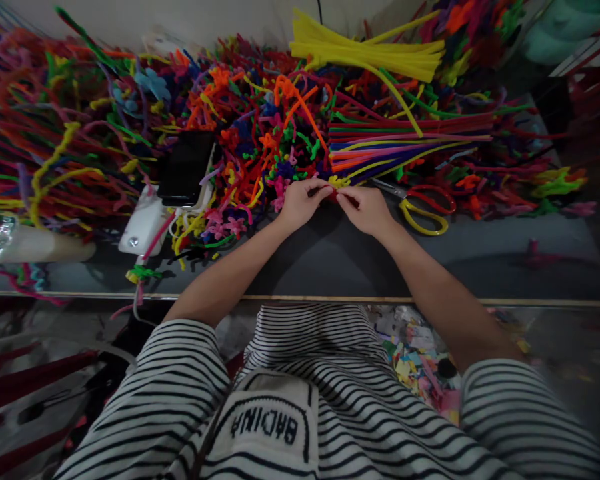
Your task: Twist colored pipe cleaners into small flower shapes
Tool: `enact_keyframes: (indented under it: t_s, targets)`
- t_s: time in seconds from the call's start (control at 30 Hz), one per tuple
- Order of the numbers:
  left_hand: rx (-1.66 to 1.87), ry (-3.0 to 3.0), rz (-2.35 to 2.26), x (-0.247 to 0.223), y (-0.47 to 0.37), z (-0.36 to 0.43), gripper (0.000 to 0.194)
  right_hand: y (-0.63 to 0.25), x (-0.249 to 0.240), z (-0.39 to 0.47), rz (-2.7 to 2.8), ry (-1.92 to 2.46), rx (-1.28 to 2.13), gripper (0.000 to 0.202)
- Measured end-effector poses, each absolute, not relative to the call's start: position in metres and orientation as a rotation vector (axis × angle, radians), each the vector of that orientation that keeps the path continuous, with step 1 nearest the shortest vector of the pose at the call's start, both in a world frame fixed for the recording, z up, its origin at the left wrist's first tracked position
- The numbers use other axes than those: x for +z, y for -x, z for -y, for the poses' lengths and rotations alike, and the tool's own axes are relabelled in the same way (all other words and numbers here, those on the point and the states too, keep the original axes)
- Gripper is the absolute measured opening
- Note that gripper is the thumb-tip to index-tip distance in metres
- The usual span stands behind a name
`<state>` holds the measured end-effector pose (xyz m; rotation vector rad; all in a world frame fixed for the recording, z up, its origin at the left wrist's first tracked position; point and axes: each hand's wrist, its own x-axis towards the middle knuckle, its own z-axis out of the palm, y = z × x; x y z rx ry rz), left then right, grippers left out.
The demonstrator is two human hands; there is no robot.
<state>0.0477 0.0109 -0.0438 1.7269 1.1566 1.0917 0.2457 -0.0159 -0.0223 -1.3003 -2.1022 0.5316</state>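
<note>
My left hand (303, 202) and my right hand (366, 208) meet over the near part of the dark table, thumbs and forefingers pinched. Between their fingertips is a small pipe cleaner piece (339, 181), yellow with a bit of red below it; the fingers cover much of it, so its shape is unclear. Just beyond lies a bundle of straight, many-coloured pipe cleaners (410, 141). To the right of my right hand rest scissors (425, 208) with one red and one yellow handle loop.
A heap of twisted pipe cleaners (260, 133) spreads along the back. Yellow stems (365, 50) lie on top. At left are a black phone (187, 167), a white device with a cable (143, 223) and a pale cylinder (45, 247). The table edge (325, 298) runs before my body.
</note>
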Motion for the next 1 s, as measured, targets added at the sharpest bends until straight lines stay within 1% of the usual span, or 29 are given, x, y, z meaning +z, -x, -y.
enact_keyframes:
  t_s: [0.27, 0.37, 0.43, 0.5, 0.57, 0.67, 0.73, 0.8, 0.9, 1.0]
  targets:
    - [0.987, -1.816, -1.124, -0.039, -0.047, -0.012, 0.015, -0.248, -0.02, 0.018, 2.198, 1.355, 0.389, 0.038]
    - [0.975, -1.859, -1.115, -0.039, -0.048, -0.009, 0.015, -0.249, -0.017, 0.019, 2.202, 1.295, 0.36, 0.046]
    - [0.958, -1.852, -1.074, -0.039, -0.049, -0.008, 0.015, -0.251, -0.016, 0.018, 2.182, 1.238, 0.322, 0.046]
    - [0.929, -1.839, -0.981, -0.037, -0.048, -0.007, 0.022, -0.253, -0.015, 0.018, 2.143, 1.207, 0.286, 0.043]
    - [0.892, -1.821, -0.852, -0.034, -0.048, -0.006, 0.036, -0.254, -0.015, 0.018, 2.088, 1.209, 0.283, 0.037]
    - [0.826, -1.759, -0.701, -0.028, -0.047, -0.004, 0.053, -0.252, -0.018, 0.018, 1.935, 1.226, 0.389, 0.03]
    - [0.803, -1.71, -0.664, -0.025, -0.046, -0.002, 0.058, -0.247, -0.023, 0.018, 1.797, 1.226, 0.528, 0.031]
    - [0.814, -1.684, -0.655, -0.024, -0.046, -0.001, 0.058, -0.24, -0.028, 0.017, 1.7, 1.222, 0.663, 0.039]
    - [0.902, -1.675, -0.695, -0.027, -0.046, 0.0, 0.054, -0.231, -0.032, 0.017, 1.634, 1.239, 0.749, 0.054]
    - [1.059, -1.64, -0.794, -0.032, -0.046, 0.0, 0.055, -0.229, -0.03, 0.02, 1.64, 1.207, 0.775, 0.059]
